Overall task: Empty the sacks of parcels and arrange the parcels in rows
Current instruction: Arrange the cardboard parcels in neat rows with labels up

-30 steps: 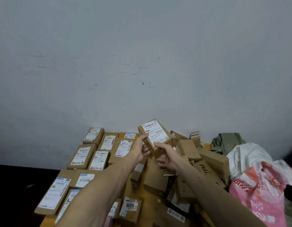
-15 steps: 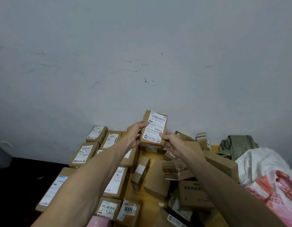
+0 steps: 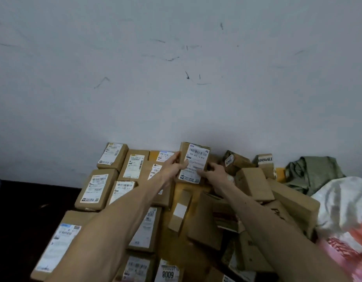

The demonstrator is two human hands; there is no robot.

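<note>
Cardboard parcels lie in neat rows [image 3: 98, 188] on the left part of the table [image 3: 181, 187], labels up so they can be read (a few are hidden under the forearms). Next to them the left hand [image 3: 173, 166] grips the left edge of a parcel [image 3: 195, 159], fingers round the edge and thumb on the label. That parcel is at the far edge by the wall [image 3: 176, 78], just right of the back row, tilted with its label toward the camera. Whether its lower end touches the table I cannot tell. The right hand [image 3: 215, 174] pinches its lower right corner, fingers curled there. Two hands seem meant to square it to the row's line, so this looks like the placing step.

Right of it a loose heap [image 3: 255, 186] of unsorted boxes crowds close, and one of them leans just beside the slot. It may need nudging away for the row to run on. Further right a green sack [image 3: 312, 171] lies slack against the wall. A white-and-pink sack [image 3: 342, 210] bulges at the table's edge, probably not yet emptied.
</note>
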